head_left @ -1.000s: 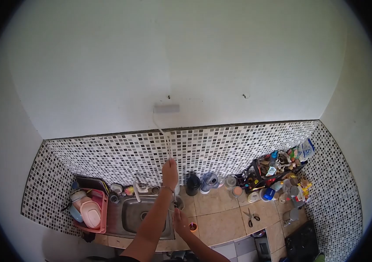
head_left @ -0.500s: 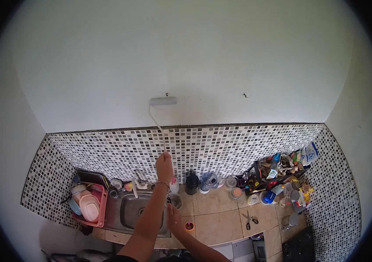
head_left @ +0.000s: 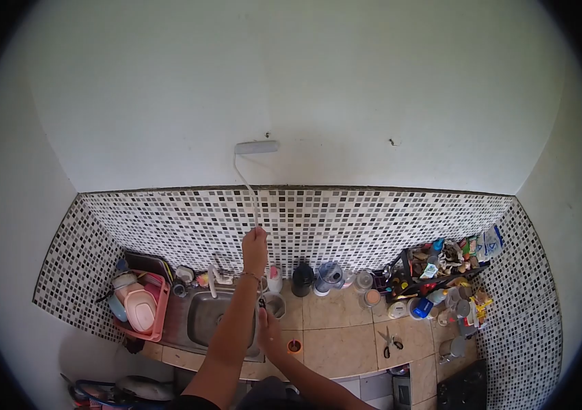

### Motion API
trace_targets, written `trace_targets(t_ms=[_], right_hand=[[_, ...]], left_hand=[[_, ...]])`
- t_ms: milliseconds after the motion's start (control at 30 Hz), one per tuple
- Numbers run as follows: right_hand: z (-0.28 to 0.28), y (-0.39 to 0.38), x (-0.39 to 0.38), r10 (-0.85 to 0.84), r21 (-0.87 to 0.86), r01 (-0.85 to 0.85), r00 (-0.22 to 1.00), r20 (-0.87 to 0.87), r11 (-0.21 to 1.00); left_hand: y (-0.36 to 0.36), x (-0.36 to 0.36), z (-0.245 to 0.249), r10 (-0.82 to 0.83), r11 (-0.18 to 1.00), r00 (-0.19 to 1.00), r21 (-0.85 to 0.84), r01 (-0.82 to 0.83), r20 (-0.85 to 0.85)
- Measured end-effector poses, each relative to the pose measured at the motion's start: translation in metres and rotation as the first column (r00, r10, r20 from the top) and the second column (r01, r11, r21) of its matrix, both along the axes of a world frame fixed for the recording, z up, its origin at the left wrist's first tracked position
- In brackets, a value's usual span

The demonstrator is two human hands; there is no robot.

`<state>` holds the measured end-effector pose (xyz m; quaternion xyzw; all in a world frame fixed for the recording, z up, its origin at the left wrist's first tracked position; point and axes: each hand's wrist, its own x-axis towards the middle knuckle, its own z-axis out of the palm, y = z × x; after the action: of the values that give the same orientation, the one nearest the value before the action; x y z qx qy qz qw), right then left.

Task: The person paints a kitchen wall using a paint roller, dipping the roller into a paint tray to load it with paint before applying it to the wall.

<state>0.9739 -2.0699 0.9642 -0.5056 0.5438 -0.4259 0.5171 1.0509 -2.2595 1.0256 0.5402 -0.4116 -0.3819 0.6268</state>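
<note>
A paint roller [head_left: 257, 147] with a pale grey sleeve and a thin bent white frame stands in front of the white wall [head_left: 400, 82], a little above the tile border. My left hand [head_left: 255, 244] is closed around its shaft, in front of the mosaic tiles [head_left: 346, 219]. Lower down, my right hand [head_left: 268, 329] wraps the dark end of the same handle, over the right side of the steel sink [head_left: 202, 321]. A faint shadow of the roller falls on the wall beneath it.
A pink dish basket [head_left: 161, 311] stands left of the sink. Along the counter are a dark jug [head_left: 302, 279], a blender jar [head_left: 328, 277], scissors [head_left: 389, 343] and a small orange-rimmed cup [head_left: 294, 346]. A crowded black rack [head_left: 441, 266] fills the right corner. Nails [head_left: 268, 135] stick out of the wall.
The whole view has shifted, so the tile border and counter sit slightly higher. Against the wall nail, the roller is a little farther left. Both hands keep their hold.
</note>
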Motion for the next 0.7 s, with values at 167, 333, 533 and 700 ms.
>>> trace_targets(t_ms=[167,333,533,700], right_hand=[[-0.056,0.011,0.015,-0.009,-0.063,-0.002,0.987,-0.162,0.998],[-0.044,0.009,0.021,0.020,-0.111,-0.049,0.968,-0.252,0.993],[-0.010,-0.028,0.062,-0.056,-0.253,0.037,0.996,-0.068,0.967],[-0.010,-0.035,0.090,-0.034,-0.238,0.065,0.991,0.130,0.969]], left_hand=[[0.010,0.012,-0.028,0.043,0.990,0.983,0.128,-0.067,0.177],[0.006,0.039,-0.062,0.109,0.989,0.985,0.086,-0.121,0.137],[-0.004,0.052,0.062,0.216,0.974,0.879,-0.157,-0.163,0.426],[-0.003,0.057,0.083,0.262,0.961,0.818,-0.219,-0.171,0.511]])
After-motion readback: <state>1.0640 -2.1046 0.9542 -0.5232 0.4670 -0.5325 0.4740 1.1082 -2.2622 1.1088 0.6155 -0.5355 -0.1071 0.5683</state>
